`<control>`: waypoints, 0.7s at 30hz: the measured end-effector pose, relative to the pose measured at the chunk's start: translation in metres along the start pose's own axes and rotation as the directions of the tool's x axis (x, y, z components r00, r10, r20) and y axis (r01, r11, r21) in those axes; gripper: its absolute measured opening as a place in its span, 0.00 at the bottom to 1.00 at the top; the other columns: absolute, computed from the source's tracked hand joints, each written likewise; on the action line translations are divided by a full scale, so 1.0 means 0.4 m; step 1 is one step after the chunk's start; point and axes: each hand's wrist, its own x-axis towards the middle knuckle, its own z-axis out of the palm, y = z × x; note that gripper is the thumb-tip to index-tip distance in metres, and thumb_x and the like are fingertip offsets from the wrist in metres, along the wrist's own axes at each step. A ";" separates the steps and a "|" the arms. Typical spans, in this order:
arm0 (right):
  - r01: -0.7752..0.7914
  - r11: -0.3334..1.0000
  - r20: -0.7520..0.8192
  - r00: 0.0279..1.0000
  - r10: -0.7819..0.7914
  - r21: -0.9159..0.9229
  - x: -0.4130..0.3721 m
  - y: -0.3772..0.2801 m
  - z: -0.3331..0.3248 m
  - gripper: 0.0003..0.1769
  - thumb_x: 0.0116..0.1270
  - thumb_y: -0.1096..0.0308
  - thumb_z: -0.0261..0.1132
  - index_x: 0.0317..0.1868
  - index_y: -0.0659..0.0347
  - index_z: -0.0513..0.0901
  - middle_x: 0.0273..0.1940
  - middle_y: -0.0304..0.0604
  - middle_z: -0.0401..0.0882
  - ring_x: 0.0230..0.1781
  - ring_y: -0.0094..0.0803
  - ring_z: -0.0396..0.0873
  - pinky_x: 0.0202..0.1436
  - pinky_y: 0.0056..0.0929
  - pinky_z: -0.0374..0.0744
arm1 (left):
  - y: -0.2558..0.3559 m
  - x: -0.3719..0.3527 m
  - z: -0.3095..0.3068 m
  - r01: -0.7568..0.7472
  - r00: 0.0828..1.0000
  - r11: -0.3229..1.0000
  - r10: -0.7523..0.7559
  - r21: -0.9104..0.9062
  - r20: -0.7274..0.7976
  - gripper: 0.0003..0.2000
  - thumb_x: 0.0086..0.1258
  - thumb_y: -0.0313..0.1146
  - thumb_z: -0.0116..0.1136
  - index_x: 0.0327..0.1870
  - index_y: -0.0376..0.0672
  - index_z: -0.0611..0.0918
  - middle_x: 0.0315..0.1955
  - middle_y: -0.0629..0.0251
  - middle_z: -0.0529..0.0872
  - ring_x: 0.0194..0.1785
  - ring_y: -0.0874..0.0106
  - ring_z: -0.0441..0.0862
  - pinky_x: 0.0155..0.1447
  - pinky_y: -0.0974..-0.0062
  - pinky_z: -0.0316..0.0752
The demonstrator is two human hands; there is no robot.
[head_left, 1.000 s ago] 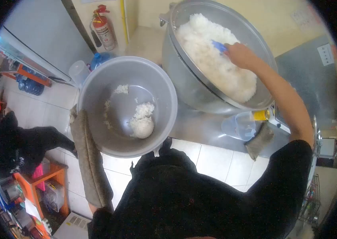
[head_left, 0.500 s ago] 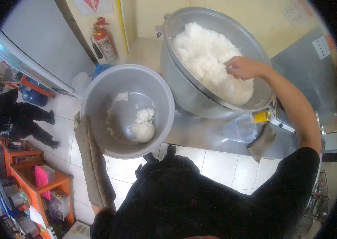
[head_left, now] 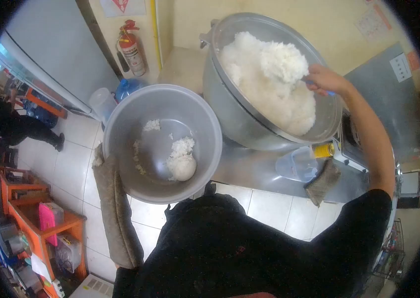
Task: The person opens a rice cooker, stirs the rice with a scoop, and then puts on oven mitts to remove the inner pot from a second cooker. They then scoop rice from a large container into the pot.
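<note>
A large metal pot point(head_left: 249, 124) full of white rice point(head_left: 274, 104) stands at the upper right. My right hand point(head_left: 325, 81) is closed round the blue handle of a scoop point(head_left: 310, 82) over the pot, with a heap of rice point(head_left: 284, 61) on it. The scoop's head is hidden under that rice. At centre left is a grey basin point(head_left: 115, 129) holding a rounded lump of rice point(head_left: 181, 167) and scattered grains. A brown cloth point(head_left: 115, 213) covers my left forearm and reaches the basin's left rim. My left hand's fingers are hidden there.
On the metal counter point(head_left: 240, 164) are a clear plastic jug point(head_left: 297, 165), a yellow-labelled container point(head_left: 323, 150) and a folded cloth point(head_left: 322, 182). A fire extinguisher point(head_left: 131, 52) hangs on the wall. Orange shelving point(head_left: 46, 223) and another person point(head_left: 26, 128) are at the left.
My right hand has risen slightly and moved right, lifting a heap of rice on the scoop. The basin appears slightly lower and further right. The other person has shifted left.
</note>
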 end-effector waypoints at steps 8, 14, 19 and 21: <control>0.566 0.500 0.034 0.683 -0.729 -0.656 0.034 -0.427 0.134 0.23 0.76 0.58 0.58 0.64 0.61 0.78 0.32 0.47 0.84 0.31 0.37 0.84 0.28 0.37 0.81 | -0.017 0.000 -0.023 0.027 0.986 0.996 -0.012 0.087 -0.166 0.24 0.67 0.33 0.53 0.63 0.35 0.80 0.48 0.52 0.88 0.49 0.63 0.86 0.54 0.67 0.81; 0.445 0.048 0.231 0.551 -0.801 -0.894 0.014 -0.564 0.696 0.32 0.68 0.74 0.59 0.74 0.62 0.70 0.38 0.55 0.83 0.33 0.48 0.87 0.33 0.43 0.86 | -0.007 -0.016 -0.044 0.021 0.998 0.991 -0.030 -0.136 -0.062 0.20 0.67 0.28 0.54 0.61 0.35 0.81 0.43 0.57 0.88 0.41 0.71 0.86 0.45 0.74 0.81; 0.392 0.021 0.205 0.525 -0.826 -0.920 -0.068 -0.610 0.676 0.30 0.70 0.71 0.58 0.72 0.67 0.71 0.36 0.53 0.84 0.30 0.41 0.87 0.32 0.39 0.86 | -0.025 -0.015 -0.057 0.058 0.996 0.974 -0.070 -0.220 -0.048 0.21 0.68 0.29 0.56 0.62 0.35 0.81 0.44 0.56 0.88 0.42 0.70 0.86 0.46 0.73 0.81; 0.361 0.088 0.124 0.525 -0.842 -0.928 -0.103 -0.595 0.572 0.29 0.70 0.69 0.59 0.71 0.64 0.71 0.35 0.55 0.85 0.32 0.46 0.87 0.31 0.44 0.85 | 0.005 -0.027 -0.039 0.067 0.997 0.985 -0.071 -0.159 -0.023 0.21 0.68 0.29 0.56 0.62 0.35 0.80 0.45 0.55 0.88 0.43 0.70 0.86 0.47 0.73 0.81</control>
